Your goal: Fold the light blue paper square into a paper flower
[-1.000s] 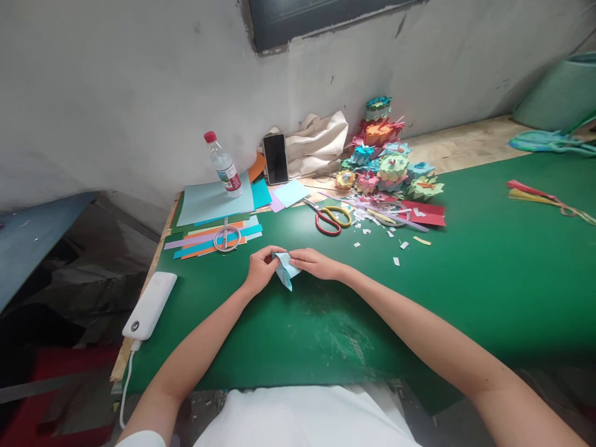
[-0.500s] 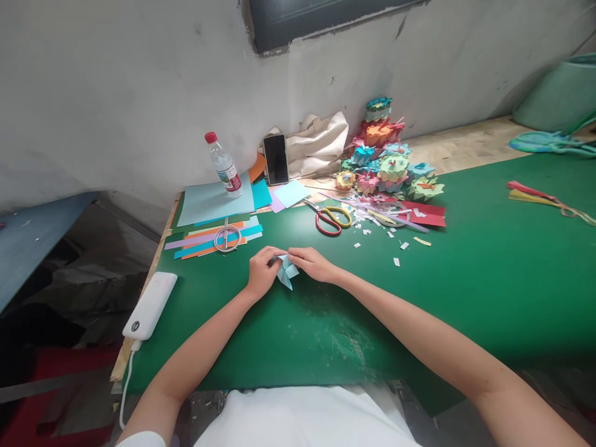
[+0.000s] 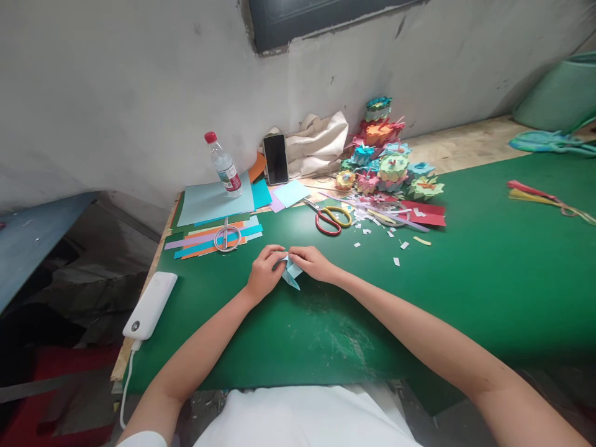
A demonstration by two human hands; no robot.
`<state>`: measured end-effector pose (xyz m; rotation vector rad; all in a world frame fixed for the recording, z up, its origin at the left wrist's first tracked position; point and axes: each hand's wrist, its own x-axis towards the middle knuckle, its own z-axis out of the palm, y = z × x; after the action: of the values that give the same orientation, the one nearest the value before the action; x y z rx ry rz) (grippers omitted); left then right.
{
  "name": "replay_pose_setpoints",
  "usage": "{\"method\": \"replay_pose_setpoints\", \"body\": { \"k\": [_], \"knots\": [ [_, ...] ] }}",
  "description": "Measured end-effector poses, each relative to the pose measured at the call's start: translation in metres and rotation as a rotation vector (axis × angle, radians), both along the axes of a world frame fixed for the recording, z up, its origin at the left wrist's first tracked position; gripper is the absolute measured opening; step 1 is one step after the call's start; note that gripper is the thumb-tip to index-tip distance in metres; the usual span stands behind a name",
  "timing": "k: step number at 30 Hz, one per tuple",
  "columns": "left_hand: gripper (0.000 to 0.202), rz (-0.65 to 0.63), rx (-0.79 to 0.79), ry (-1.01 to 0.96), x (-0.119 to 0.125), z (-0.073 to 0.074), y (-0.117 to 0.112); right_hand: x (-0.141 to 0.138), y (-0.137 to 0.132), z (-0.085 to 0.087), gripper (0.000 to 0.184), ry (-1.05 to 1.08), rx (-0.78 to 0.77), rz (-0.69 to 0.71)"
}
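Between my two hands is a small piece of folded light-blue paper (image 3: 292, 274), its loose points hanging toward me above the green table top (image 3: 298, 335). My left hand (image 3: 267, 270) pinches its left side with bent fingers. From the right, my right hand (image 3: 313, 262) grips the upper edge between thumb and fingers. The fingertips of both hands nearly meet there and cover part of the folds. Scissors (image 3: 333, 219) with one red and one yellow handle lie beyond my right hand. Left of my left hand are coloured paper strips (image 3: 209, 241) with a ring-shaped roll (image 3: 228, 238) on them.
At the back stand a water bottle (image 3: 225, 167) on paper sheets (image 3: 200, 202), a phone (image 3: 276, 159) and a pile of folded paper flowers (image 3: 388, 155). Paper scraps (image 3: 372, 214) lie scattered near a red sheet (image 3: 426, 213). A white power bank (image 3: 149, 305) with a cable sits at the left edge.
The folded paper has shifted slightly right and turned a little between my fingers. My left hand has moved a bit to the right and its fingers have changed position.
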<state>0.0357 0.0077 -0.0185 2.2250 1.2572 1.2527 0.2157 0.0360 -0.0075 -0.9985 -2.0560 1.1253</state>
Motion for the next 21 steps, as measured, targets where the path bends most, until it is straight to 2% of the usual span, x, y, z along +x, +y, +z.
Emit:
{"method": "replay_pose_setpoints", "body": {
  "k": [9, 13, 17, 21],
  "knots": [
    [0.02, -0.083, -0.066, -0.028, 0.001, 0.01, -0.005, 0.002, 0.0, 0.0, 0.033, 0.011, 0.027, -0.017],
    [0.024, -0.067, -0.129, -0.102, 0.002, 0.015, -0.005, 0.003, 0.0, 0.002, 0.034, 0.023, 0.038, 0.007],
    [0.022, -0.031, -0.23, -0.214, 0.003, 0.014, -0.002, 0.006, 0.002, 0.004, 0.034, 0.031, 0.053, 0.038],
    [0.021, -0.049, -0.35, -0.327, 0.004, 0.009, 0.003, 0.007, 0.003, 0.005, 0.035, 0.033, 0.071, 0.051]
  ]
}}
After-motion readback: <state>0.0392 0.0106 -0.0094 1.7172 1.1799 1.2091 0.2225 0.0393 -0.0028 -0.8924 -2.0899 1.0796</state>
